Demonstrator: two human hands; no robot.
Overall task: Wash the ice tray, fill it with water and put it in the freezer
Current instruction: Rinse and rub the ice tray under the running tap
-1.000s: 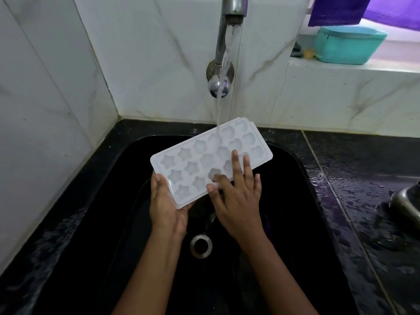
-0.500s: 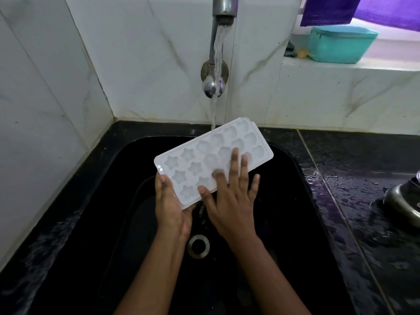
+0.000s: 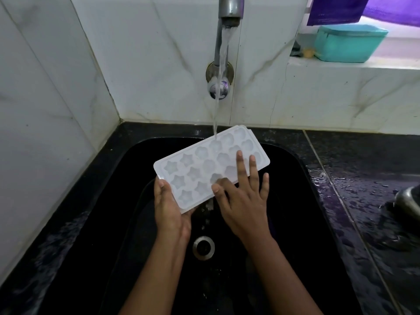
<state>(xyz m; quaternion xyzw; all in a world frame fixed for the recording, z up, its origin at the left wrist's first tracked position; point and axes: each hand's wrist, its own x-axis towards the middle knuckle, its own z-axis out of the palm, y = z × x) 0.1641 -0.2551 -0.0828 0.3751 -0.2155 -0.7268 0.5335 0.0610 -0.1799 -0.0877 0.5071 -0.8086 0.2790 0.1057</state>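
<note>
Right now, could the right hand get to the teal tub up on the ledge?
Probably yes: the right hand lies flat on the ice tray, holding nothing, and nothing visible blocks the way up to the teal tub.

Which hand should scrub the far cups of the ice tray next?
The right hand. Its fingers already lie flat on the ice tray, near the far cups under the water stream, while the left hand grips the near corner.

The sink [image 3: 302, 223] is open below the tray [image 3: 204, 169]; the tap [image 3: 229, 10] hangs above its far end, and the wall [image 3: 159, 64] blocks behind.
</note>
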